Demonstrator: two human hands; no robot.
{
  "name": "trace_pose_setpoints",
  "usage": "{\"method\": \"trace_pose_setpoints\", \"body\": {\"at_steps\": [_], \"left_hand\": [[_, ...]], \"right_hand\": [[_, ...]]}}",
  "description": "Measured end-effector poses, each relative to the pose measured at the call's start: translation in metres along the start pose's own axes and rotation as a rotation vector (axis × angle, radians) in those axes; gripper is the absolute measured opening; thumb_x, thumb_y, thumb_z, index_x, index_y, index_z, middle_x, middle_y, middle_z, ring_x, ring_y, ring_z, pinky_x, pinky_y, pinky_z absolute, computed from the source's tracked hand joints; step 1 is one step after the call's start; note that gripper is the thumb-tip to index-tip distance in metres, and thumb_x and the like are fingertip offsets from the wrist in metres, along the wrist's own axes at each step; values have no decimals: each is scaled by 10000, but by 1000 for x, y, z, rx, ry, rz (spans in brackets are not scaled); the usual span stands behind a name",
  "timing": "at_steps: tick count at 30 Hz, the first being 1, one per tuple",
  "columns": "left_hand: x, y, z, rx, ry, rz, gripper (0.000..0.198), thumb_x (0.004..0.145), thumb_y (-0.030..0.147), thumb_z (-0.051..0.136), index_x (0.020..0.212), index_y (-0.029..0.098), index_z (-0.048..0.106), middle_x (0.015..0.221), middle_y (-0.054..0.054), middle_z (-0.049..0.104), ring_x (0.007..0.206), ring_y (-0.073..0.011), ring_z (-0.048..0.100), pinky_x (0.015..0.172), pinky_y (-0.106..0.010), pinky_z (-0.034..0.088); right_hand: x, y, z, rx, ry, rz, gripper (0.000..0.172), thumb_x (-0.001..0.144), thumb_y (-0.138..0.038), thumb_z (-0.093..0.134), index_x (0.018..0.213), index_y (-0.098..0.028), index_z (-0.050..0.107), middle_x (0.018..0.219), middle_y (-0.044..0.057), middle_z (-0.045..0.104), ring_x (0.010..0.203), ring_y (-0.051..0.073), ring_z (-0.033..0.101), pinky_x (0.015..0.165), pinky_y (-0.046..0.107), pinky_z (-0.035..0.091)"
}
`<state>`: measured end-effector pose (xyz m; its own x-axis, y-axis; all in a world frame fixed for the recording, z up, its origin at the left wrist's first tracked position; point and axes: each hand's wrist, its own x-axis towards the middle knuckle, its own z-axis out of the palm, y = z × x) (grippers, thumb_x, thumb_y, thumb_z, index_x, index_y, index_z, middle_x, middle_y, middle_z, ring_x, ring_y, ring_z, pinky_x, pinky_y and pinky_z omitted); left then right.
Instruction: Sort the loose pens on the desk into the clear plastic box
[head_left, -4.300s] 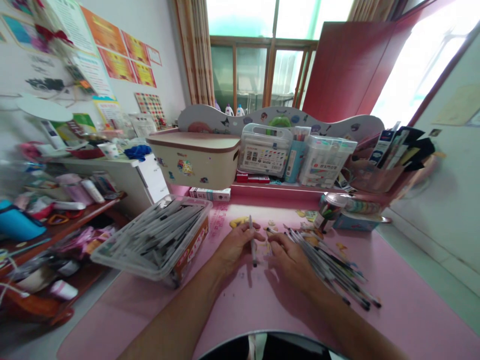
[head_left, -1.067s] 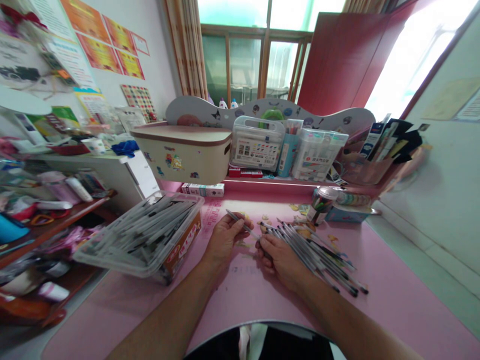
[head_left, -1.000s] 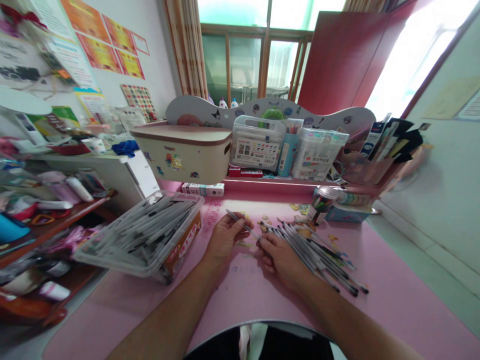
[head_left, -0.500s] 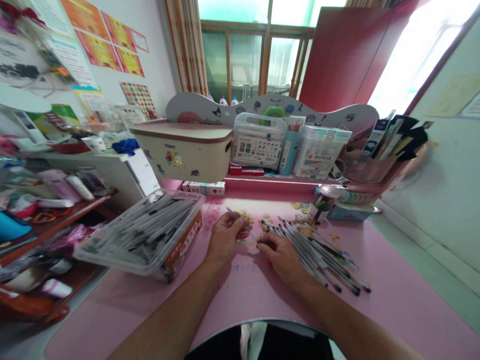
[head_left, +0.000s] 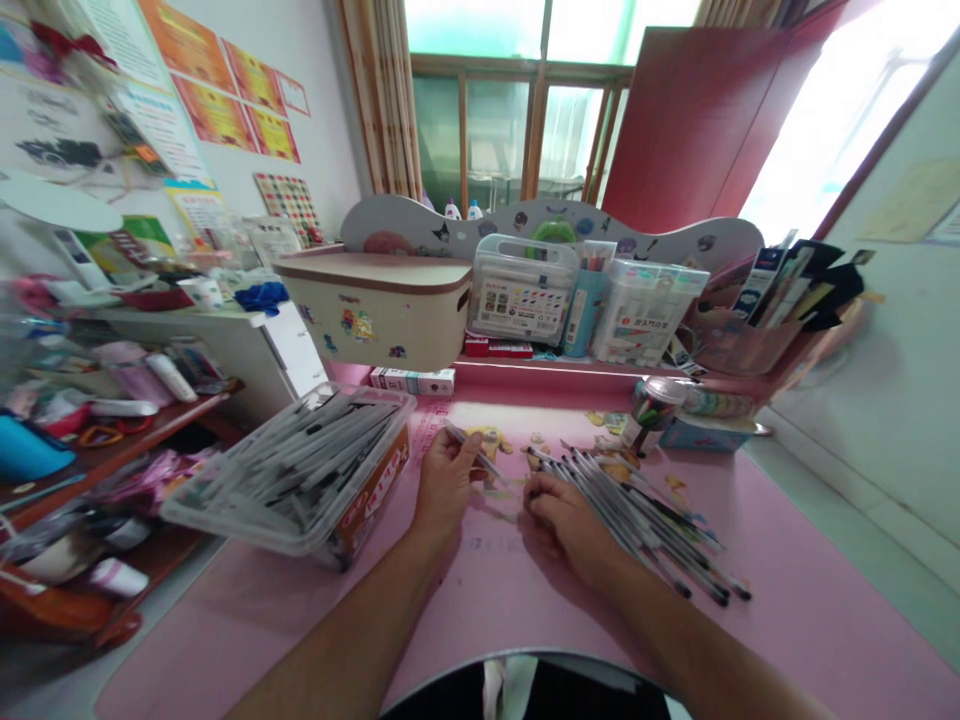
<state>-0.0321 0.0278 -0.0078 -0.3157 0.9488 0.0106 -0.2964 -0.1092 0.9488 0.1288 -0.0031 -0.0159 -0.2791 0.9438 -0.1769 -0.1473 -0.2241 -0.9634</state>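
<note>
My left hand [head_left: 444, 484] is closed on a thin grey pen [head_left: 474, 455] that slants up to the left over the pink desk mat [head_left: 787, 610]. My right hand [head_left: 564, 516] rests on the mat just right of it, fingers curled at the near end of a row of several grey pens [head_left: 645, 520] lying side by side. What its fingertips pinch is hidden. To the left, a clear plastic box [head_left: 300, 478] filled with several more grey pens sits tilted on an orange carton.
Behind stand a cream storage bin [head_left: 382, 305], two clear marker cases [head_left: 525, 300], a blue pen cup [head_left: 581, 310] and a small jar of coloured pens [head_left: 646, 412]. A cluttered wooden shelf [head_left: 112, 440] lies at the left. Cartoon stickers dot the mat.
The pen in my left hand went from upright to slanting left. My right hand has shifted slightly along the near ends of the pen row. The view has drifted a little.
</note>
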Motion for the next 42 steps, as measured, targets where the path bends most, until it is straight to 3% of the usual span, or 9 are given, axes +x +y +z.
{"method": "trace_pose_setpoints", "body": {"at_steps": [5,11,15,20,25,29,34,37,42], "left_hand": [[-3,6,3,-48,-62,-20,356,697,441,779,787,190,543,643,35,619,529,-110,596,478,-203,487],[-7,3,4,-65,-135,-16,296,734,380,764,820,179,564,677,22,637,569,-114,607,528,-213,510],[0,6,2,-224,8,-86,184,826,319,682,890,182,578,670,11,644,562,-127,633,526,-216,516],[17,14,-8,-550,135,-438,153,957,161,441,878,155,571,641,-22,636,508,-117,628,511,-213,531],[21,14,-13,-626,100,-536,194,950,117,399,826,140,546,662,-37,618,460,-76,556,410,-137,421],[7,13,-5,-642,18,-552,156,869,85,442,860,128,592,692,-56,624,453,-93,513,344,-150,304],[-22,3,14,-587,-290,-563,192,786,90,535,928,100,664,859,-103,683,639,-142,619,517,-226,490],[-29,-5,22,-489,-249,-502,54,825,120,608,813,117,660,781,-66,678,641,-123,614,607,-221,523],[-24,-3,18,-485,-160,-603,236,936,209,495,726,142,577,715,-62,663,639,-155,647,623,-293,564]], "right_hand": [[1,-4,-4,383,-128,229,177,597,-261,550,756,-216,489,593,-31,553,399,83,382,332,181,166],[0,-3,2,246,-142,245,269,690,-335,706,761,-201,483,583,-56,521,383,38,349,329,154,120],[-2,-5,-4,95,-181,249,284,690,-359,713,716,-200,478,508,-81,469,344,27,300,324,157,102],[-4,-4,-18,68,-416,361,187,640,-261,661,667,-195,489,461,-78,469,323,32,287,325,169,105],[-6,-4,-28,18,-705,388,212,603,-263,723,623,-171,534,424,-88,432,322,32,267,328,187,135],[-6,-9,-20,163,-483,207,281,673,-310,767,717,-185,519,473,-105,404,371,35,245,364,195,121],[-3,-5,-5,105,-145,79,314,748,-388,751,744,-204,497,499,-102,359,405,51,247,405,211,136],[0,2,-2,9,-121,31,276,747,-364,736,740,-209,507,522,-87,382,430,65,283,433,219,188],[5,4,-3,-113,4,-184,88,711,-193,536,790,-224,512,622,-44,466,532,122,409,499,240,323]]}}
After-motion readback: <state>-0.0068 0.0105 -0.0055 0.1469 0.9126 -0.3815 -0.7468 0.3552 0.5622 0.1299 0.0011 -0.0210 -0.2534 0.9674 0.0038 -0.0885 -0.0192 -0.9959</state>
